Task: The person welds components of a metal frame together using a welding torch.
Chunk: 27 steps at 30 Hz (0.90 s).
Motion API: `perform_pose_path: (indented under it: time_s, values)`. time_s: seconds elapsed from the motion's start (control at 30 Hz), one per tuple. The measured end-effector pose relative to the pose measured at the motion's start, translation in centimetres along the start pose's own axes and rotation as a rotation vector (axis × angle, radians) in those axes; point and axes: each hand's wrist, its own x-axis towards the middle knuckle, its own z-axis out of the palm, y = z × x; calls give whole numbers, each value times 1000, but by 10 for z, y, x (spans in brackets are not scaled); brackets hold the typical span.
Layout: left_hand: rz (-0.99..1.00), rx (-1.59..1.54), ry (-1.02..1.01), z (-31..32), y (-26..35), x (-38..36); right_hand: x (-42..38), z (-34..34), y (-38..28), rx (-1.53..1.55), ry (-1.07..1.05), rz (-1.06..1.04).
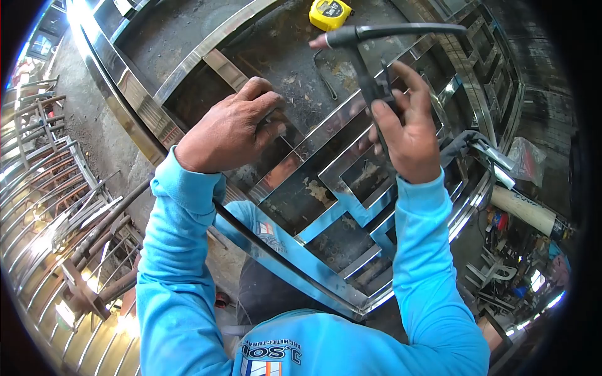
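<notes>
Polished metal frame (354, 210) lies below; right hand (407, 138) grips the torch (362, 66) by its handle, apparently keeping its tip clear; left hand (229, 131) curls, contents unclear.

The black torch (359, 62) tilts above the shiny metal frame (352, 207), its pinkish nozzle (319, 42) pointing left; the frame lies flat, its bars forming angular openings.

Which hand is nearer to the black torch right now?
Right. The right hand grips the torch between thumb and fingers; the left hand is off to the torch's left, fingers curled, not touching it.
</notes>
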Motion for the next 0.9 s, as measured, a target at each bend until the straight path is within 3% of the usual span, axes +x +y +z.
perform_pose_path:
  time_s: [0.13, 0.23, 0.33, 0.57, 0.9]
  values:
    - [0, -24, -1, 0, 0, -1, -54, -25, -27, -182, -80, 69]
    - [-7, -33, -12, -1, 0, 0, -75, -32, -19, -259, -166, -171]
    - [22, -18, -5, 0, -2, 0, -76, -32, -26, -256, -306, -149]
    - [31, -8, 8, 3, -4, 0, -67, -26, -9, -216, -352, -64]
    - [29, -1, 8, 3, -4, -1, -61, -23, -14, -324, -377, -141]
